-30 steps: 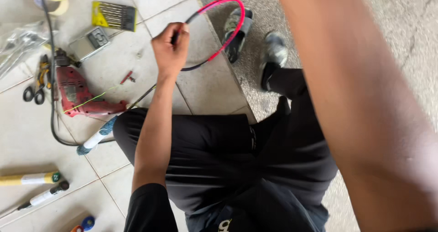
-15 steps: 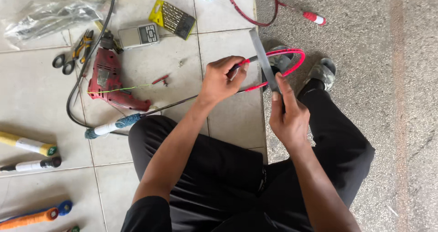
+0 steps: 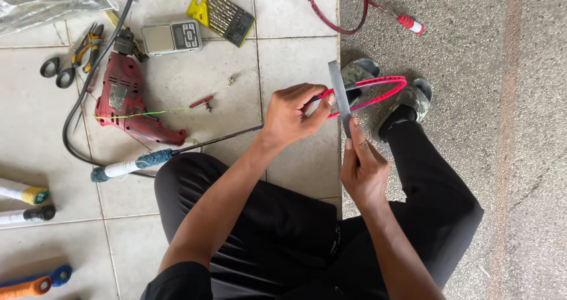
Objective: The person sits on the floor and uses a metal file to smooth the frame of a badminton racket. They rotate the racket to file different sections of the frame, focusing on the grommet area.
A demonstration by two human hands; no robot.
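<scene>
My left hand [image 3: 292, 114] grips the neck of a red-framed racket [image 3: 378, 93], where the thin dark shaft [image 3: 218, 139] meets the head. The shaft runs left to a blue and white grip [image 3: 133, 164] on the tiles. My right hand [image 3: 361, 167] pinches the lower end of a grey strip of tape [image 3: 339, 93] that stands up across the racket frame, touching it near my left thumb. I sit on the floor in black trousers, with my feet in patterned shoes [image 3: 413, 99] under the racket head.
A red power drill [image 3: 127, 102] with a black cable lies at left, beside scissors and pliers [image 3: 71, 61], a small digital scale [image 3: 171, 37] and a yellow drill-bit case [image 3: 221, 13]. Another red racket frame [image 3: 342, 13] lies above. Wrapped racket handles [image 3: 26, 193] lie at far left.
A second ago my right arm was raised, blocking the view; it then came down and took the grey strip. Since half a second ago both hands hold steady at the racket neck.
</scene>
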